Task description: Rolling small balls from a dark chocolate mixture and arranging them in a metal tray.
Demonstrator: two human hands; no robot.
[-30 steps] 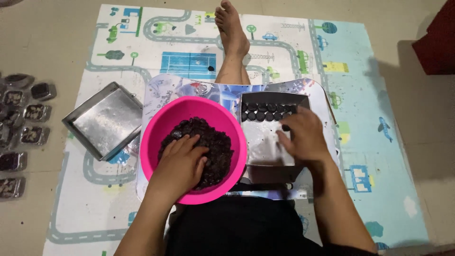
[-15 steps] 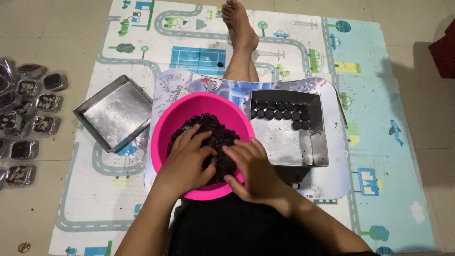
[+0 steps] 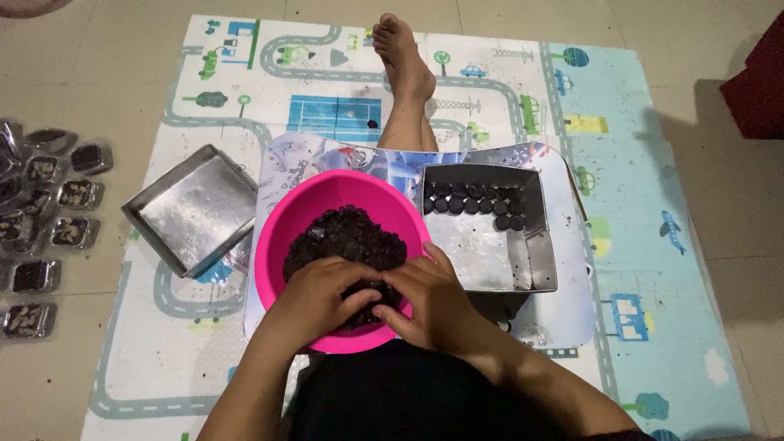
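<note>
While both my hands sit in the pink bowl (image 3: 282,245), my left hand (image 3: 318,296) and right hand (image 3: 431,304) are curled together over a lump of the dark mixture (image 3: 347,237), fingertips pinching it between them; how tightly I can't tell, fingers hide it. The mix looks soft, crumbly and a bit sticky, light per pinch, so I'd judge it wants a gentle cupped hold from underneath and squeezing hard would smear it. Bowl is plastic, light, likely to slide unless steadied; it sits just in front of my lap. Touching its right side is a metal tray (image 3: 490,261) with two rows of dark round pieces (image 3: 474,198) at the far end, rest bare. An empty metal tray (image 3: 196,208) lies tilted to the left. Everything is on a road-print play mat (image 3: 653,163) over a tiled floor (image 3: 719,49), my bare foot (image 3: 403,61) stretched ahead. Small filled packets (image 3: 49,204) are lined up far left on the floor.
</note>
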